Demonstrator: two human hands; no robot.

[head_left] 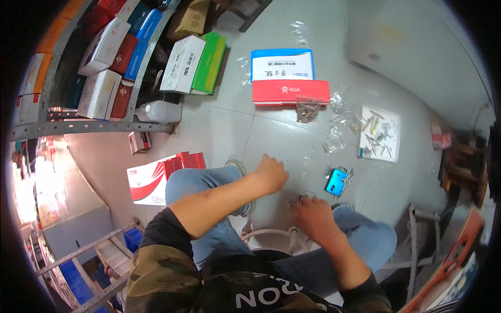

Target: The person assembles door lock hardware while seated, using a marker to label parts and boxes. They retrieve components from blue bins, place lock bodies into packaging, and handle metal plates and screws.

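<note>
My left hand [271, 174] hovers over the grey tiled floor, beside my left knee. Its fingers are curled in, and whatever they may hold is hidden. Lower down, in front of the stool, my right hand [314, 215] reaches to a small cluster of metal pieces [298, 201]. The fingers of that hand are bent together at the pieces; what is pinched there is too small to name. Just beyond the right hand lies a bright blue block with holes [337, 181], with small metal parts around it.
A white tray of metal parts [395, 136] lies at the right. Farther off are a red box [276, 93], a blue-edged box [282, 54] and a bag of small parts [308, 110]. Red-and-white boxes [147, 180] stand left. Metal shelving [94, 128] holds stacked boxes.
</note>
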